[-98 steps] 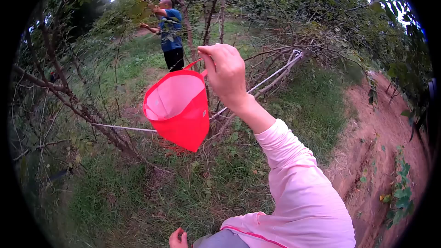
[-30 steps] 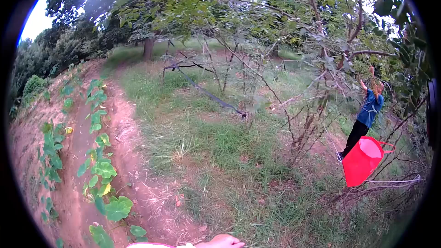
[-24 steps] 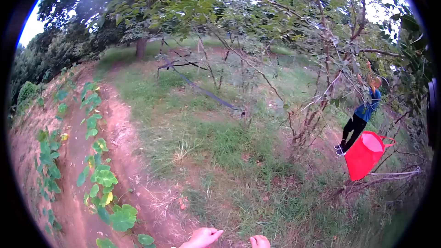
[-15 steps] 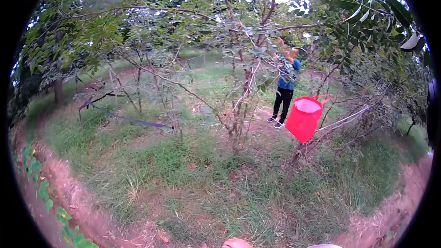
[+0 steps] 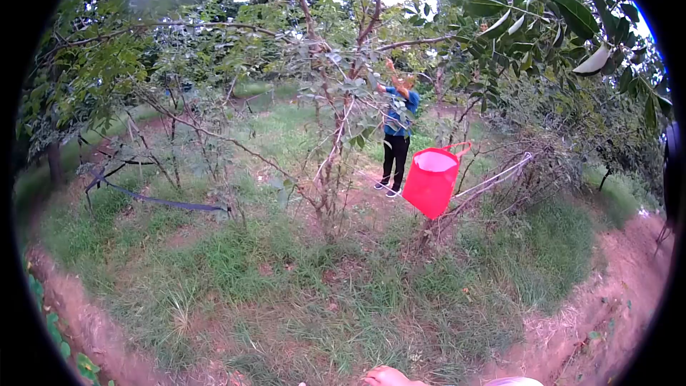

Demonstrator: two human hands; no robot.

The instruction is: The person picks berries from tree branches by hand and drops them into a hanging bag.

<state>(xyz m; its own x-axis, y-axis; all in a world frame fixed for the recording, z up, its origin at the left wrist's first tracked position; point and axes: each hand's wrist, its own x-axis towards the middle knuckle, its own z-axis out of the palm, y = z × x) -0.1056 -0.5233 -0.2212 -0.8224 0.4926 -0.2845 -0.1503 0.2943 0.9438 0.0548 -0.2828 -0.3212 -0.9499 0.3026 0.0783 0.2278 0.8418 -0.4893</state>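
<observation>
At the bottom edge, only the upper part of my right hand (image 5: 389, 377) shows, with the fingers cut off by the frame. Whether it holds anything cannot be seen. A pale, light-coloured patch (image 5: 513, 382) lies to its right, perhaps clothing. My left hand is out of the picture. Ahead of me a red bag (image 5: 431, 184) hangs tilted among the branches, its top gaping and a handle loop sticking up. Pale cords or bare stems (image 5: 493, 178) run beside it. The hand is well apart from the bag.
A thin branching tree (image 5: 332, 150) stands in front. Behind it a person in a blue top (image 5: 400, 116) reaches up into branches. Leafy twigs (image 5: 564, 18) hang close at upper right. A dark strap (image 5: 161, 201) stretches low at left. Grass (image 5: 307, 307) and bare soil (image 5: 572, 314) cover the ground.
My view has turned to the right, so the tree, the bag and the person sit further left. My right hand has shifted slightly right and shows a little more.
</observation>
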